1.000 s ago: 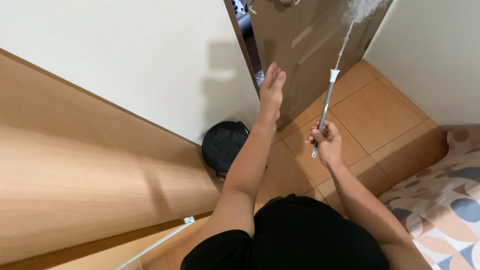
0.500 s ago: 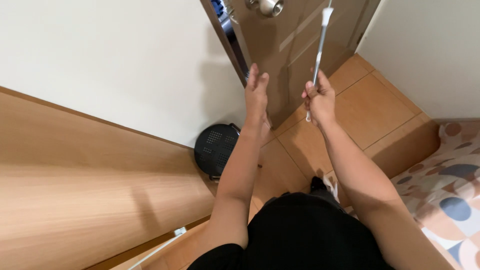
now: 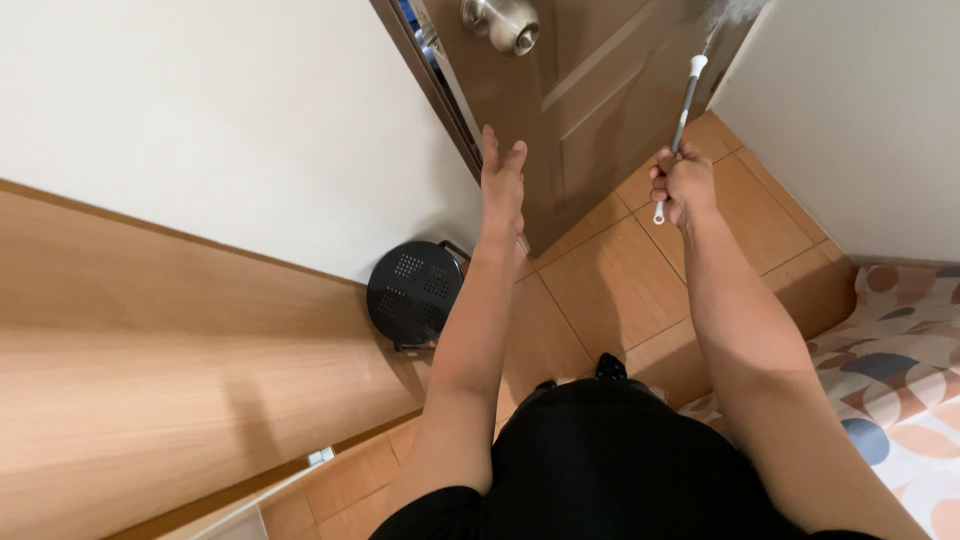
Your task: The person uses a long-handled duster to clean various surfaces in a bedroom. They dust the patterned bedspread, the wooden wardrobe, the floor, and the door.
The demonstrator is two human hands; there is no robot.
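Observation:
My left hand (image 3: 502, 180) is stretched forward with flat, straight fingers against the edge of a brown wooden door (image 3: 590, 90). A round metal doorknob (image 3: 500, 22) sits above it at the top of the view. My right hand (image 3: 682, 185) is closed around the thin metal handle of a duster (image 3: 684, 100). The handle rises toward the top right, where a grey fluffy head shows at the frame edge near the door's surface.
A round black perforated stool (image 3: 414, 293) stands on the floor by the white wall (image 3: 230, 110). A wooden surface (image 3: 150, 380) fills the left. Tan floor tiles (image 3: 620, 280) lie ahead, and a patterned cloth (image 3: 900, 370) lies at the right.
Both hands have stayed near the door. The duster handle has tilted so its head points further to the upper right. The view has dropped slightly, showing the doorknob nearer the top middle.

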